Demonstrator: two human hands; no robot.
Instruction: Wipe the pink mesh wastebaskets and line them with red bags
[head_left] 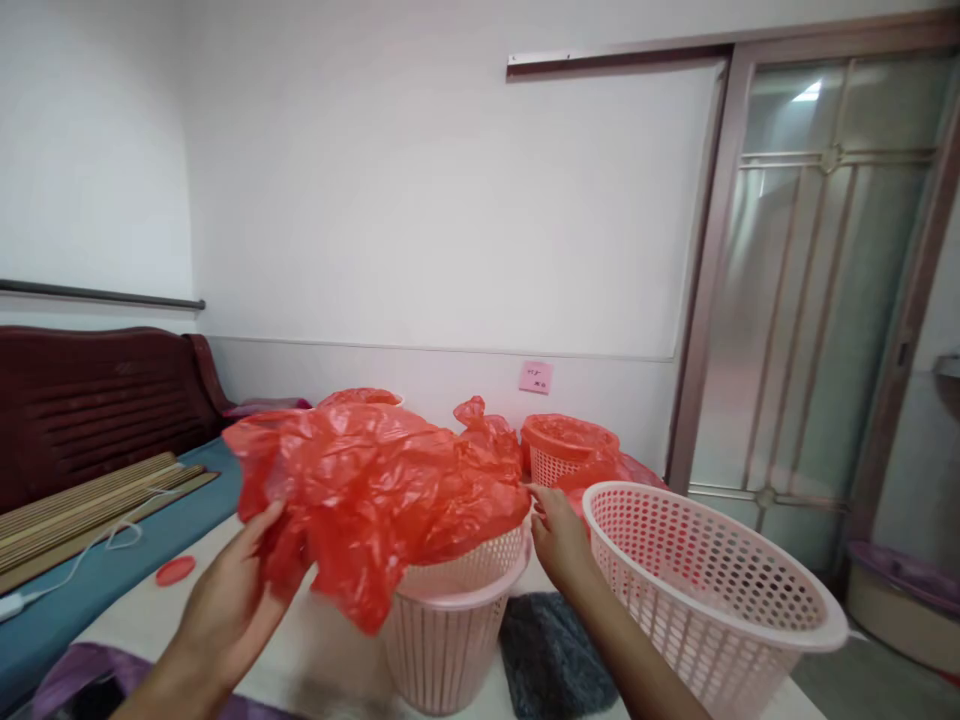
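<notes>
Our left hand grips the red bag. Our right hand pinches its edge near the smaller pink basket.

With my left hand I grip a crumpled red plastic bag, its bulk spread across the mouth of a small pink slatted wastebasket on the counter. My right hand has its fingers at the bag's other end, though I can't tell whether they pinch it. Beside my right forearm stands a larger pink perforated basket, with folded dark plastic lying near the wastebasket. Left of me rests a red disc.
</notes>
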